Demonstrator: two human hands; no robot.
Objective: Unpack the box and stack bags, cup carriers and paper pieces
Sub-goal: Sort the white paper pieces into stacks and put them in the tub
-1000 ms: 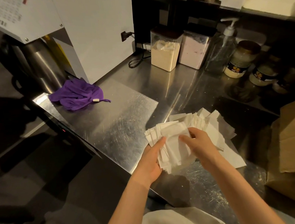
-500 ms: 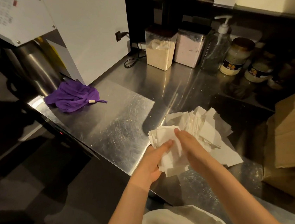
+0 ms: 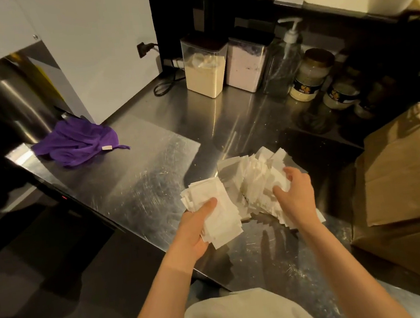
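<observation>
Two hands are stacking: left hand (image 3: pixel 197 229) gripping a ragged paper bundle (image 3: pixel 216 210), right hand (image 3: pixel 295 192) at three o'clock clawing the fanned pile (image 3: pixel 254 177); loose sheets could slip floorward.

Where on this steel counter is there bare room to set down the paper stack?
Largest bare patch: counter between the purple cloth and the paper stack in the left hand. Another strip runs between the canisters and the loose paper pieces. Crowded: jars back right, brown box right.
</observation>
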